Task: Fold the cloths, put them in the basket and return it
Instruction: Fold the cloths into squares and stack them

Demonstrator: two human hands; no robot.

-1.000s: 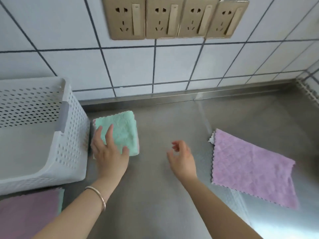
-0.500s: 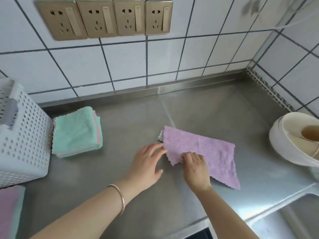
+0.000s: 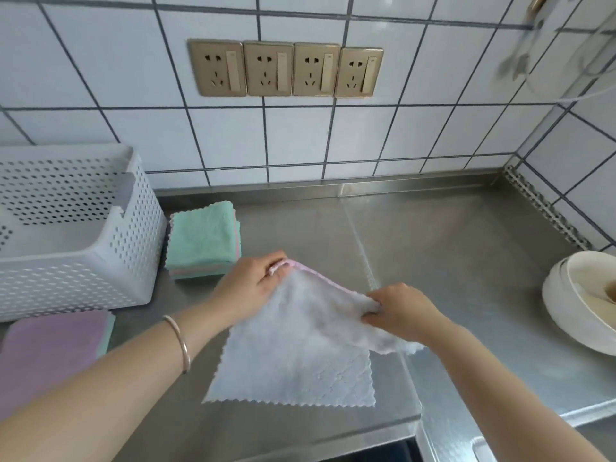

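A pale cloth [image 3: 293, 345] with a pink edge is held up off the steel counter [image 3: 450, 261] by its two far corners, white underside shown to the camera, zigzag near edge resting on the counter close to the front lip. The left hand [image 3: 251, 283] is pinched on the far-left corner, the right hand [image 3: 398, 311] is clamped on the far-right corner, with some cloth bunched under it. The held edge runs left to right and slightly toward the camera, left corner higher and farther; the cloth hangs from the hands toward the person, so a fold is judged to need the held edge brought down onto the near edge (both hands equally engaged, neither nearer). A folded green stack [image 3: 203, 240] lies just left of the left hand, touching or nearly touching the white perforated basket [image 3: 83, 281], which looks empty where visible. Another purple and green folded pile [image 3: 53, 351] sits in front of the basket at the left edge. Stacked bowls [image 3: 586, 311] are at the far right, well apart from the cloth. Task is judged mid-way: folding not yet finished, nothing seen in the basket.
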